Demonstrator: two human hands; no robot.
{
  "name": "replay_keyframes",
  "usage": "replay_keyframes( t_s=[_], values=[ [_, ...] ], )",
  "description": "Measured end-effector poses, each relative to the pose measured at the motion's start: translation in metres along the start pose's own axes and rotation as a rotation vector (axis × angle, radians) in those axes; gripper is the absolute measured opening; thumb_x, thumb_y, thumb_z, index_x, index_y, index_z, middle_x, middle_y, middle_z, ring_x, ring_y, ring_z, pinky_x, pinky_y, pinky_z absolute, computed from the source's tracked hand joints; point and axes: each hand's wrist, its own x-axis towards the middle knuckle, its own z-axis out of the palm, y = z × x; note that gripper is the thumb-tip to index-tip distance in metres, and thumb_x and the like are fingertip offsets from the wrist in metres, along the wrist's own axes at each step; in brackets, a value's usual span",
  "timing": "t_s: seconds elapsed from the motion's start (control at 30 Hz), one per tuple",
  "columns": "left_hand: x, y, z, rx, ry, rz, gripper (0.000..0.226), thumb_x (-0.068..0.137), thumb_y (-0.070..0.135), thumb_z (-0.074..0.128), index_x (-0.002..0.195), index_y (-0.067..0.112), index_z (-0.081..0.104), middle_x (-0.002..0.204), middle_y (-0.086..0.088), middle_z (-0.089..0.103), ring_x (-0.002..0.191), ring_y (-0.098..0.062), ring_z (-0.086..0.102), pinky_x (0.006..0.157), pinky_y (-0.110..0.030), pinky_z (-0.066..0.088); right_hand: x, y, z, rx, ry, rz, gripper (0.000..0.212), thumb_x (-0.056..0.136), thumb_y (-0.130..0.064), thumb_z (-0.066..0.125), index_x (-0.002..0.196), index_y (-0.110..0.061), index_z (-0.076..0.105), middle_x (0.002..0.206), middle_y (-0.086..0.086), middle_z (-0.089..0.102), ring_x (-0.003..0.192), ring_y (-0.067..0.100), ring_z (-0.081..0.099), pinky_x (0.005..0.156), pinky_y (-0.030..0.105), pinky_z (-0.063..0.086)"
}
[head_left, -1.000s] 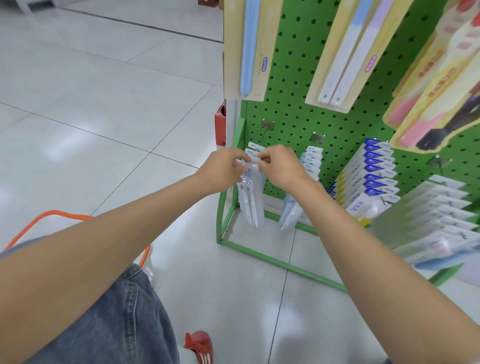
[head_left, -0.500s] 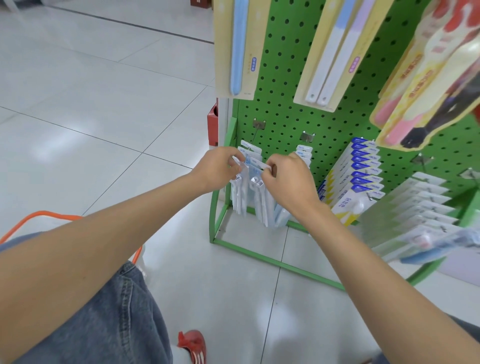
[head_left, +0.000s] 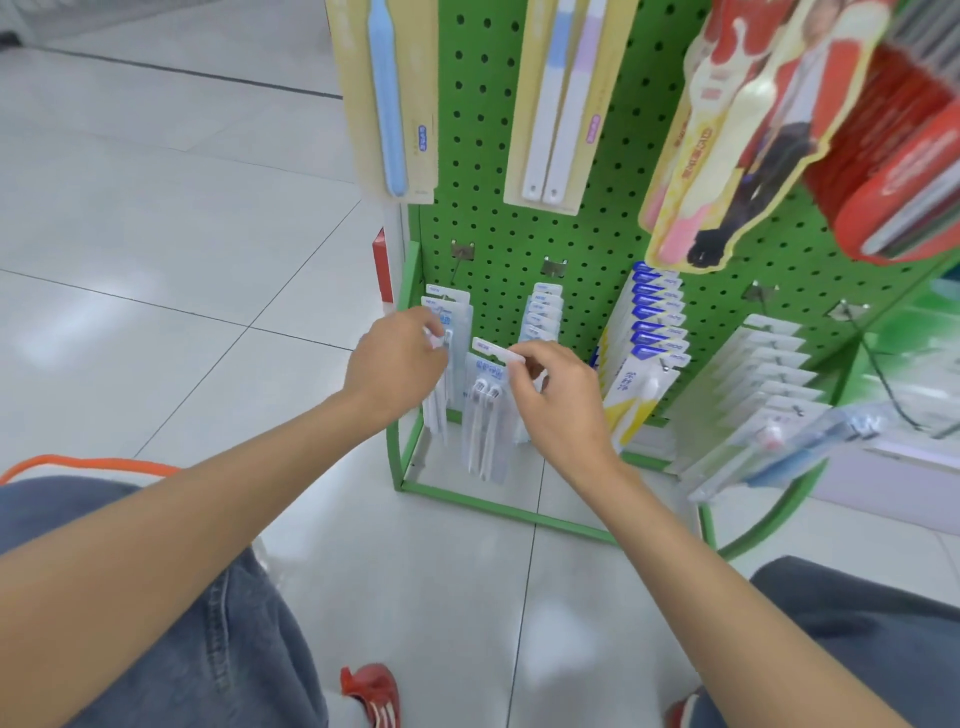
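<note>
A person squats in front of a green board (head_left: 597, 218) full of holes, where toothbrushes hang for sale; the right hand (head_left: 556, 395) pinches one toothbrush pack (head_left: 485, 415) by its white top card, fingers curled round it; the pack hangs down loose in front of the board, low down, between two rows, and it is not on any hook

The left hand (head_left: 397, 358) is just beside it, at the hanging packs (head_left: 449, 312) on the far left hook (head_left: 461, 250); its fingers are curled and seem to pinch the front pack there

I think this is the hanging-up step, with one pack on its way to a hook, though it could also be a pack just picked off; I cannot tell which

If it is going on, the next move needs care; the little hole in the top card has to meet the tip of the hook, then the pack slides back to the others; the left hand should hold the other packs steady so they do not swing or fall

As for words, the held pack has small blue writing near its top, too tiny to read; the blue-topped packs (head_left: 657, 317) to the right have white letters that are too blurry; the yellow pack (head_left: 631, 400) below them shows blue signs I cannot make out; the tall card (head_left: 387, 98) up high has a small blue label, also too small
</note>
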Motion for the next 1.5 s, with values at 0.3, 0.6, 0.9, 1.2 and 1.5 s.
replay_keyframes(
  t_s=[0.3,0.6,0.9,1.2,1.5],
  values=[
    [-0.021,0.025,0.006,-0.448,-0.365,0.107,0.024,0.091,0.007,0.066,0.102,0.028,0.069,0.102,-0.011,0.074,0.084,-0.017,0.067,0.089,-0.037,0.054,0.003,-0.011,-0.021,0.27,-0.066,0.191,0.014,0.093,-0.014,0.06,0.082,-0.021,0.063,0.071,-0.012,0.058,0.067,0.006,0.053,0.067,0.026,0.045],
    [-0.03,0.032,0.017,-0.526,-0.383,0.04,0.017,0.094,0.012,0.064,0.104,0.023,0.071,0.091,0.007,0.075,0.083,-0.006,0.067,0.076,-0.025,0.054,0.002,0.009,-0.024,0.323,-0.132,0.325,0.038,0.093,-0.031,0.062,0.081,0.005,0.06,0.062,0.0,0.042,0.06,0.014,0.04,0.06,0.032,0.038],
    [-0.02,0.03,0.0,-0.936,-0.336,-0.366,0.003,0.095,0.022,0.063,0.093,0.023,0.065,0.087,0.006,0.073,0.081,-0.011,0.067,0.081,-0.03,0.053,-0.015,0.019,-0.018,0.359,-0.372,0.431,0.027,0.096,-0.019,0.061,0.086,0.006,0.063,0.071,0.008,0.049,0.069,0.017,0.041,0.061,0.027,0.039],
    [-0.009,0.023,-0.011,-1.123,-0.238,-0.608,0.01,0.095,0.022,0.063,0.105,0.018,0.062,0.083,0.003,0.075,0.078,-0.012,0.069,0.065,-0.028,0.056,-0.053,0.022,-0.015,0.435,-0.562,0.472,0.017,0.098,-0.013,0.056,0.083,-0.014,0.064,0.072,0.001,0.057,0.059,0.005,0.049,0.055,0.019,0.045],
    [-0.006,0.029,-0.017,-1.196,-0.194,-0.63,0.01,0.096,0.027,0.062,0.101,0.019,0.063,0.072,0.005,0.074,0.071,-0.01,0.069,0.06,-0.027,0.057,-0.066,0.024,-0.014,0.465,-0.746,0.477,0.025,0.096,0.0,0.054,0.094,-0.022,0.067,0.09,0.009,0.069,0.075,0.014,0.064,0.064,0.019,0.052]
  ],
)
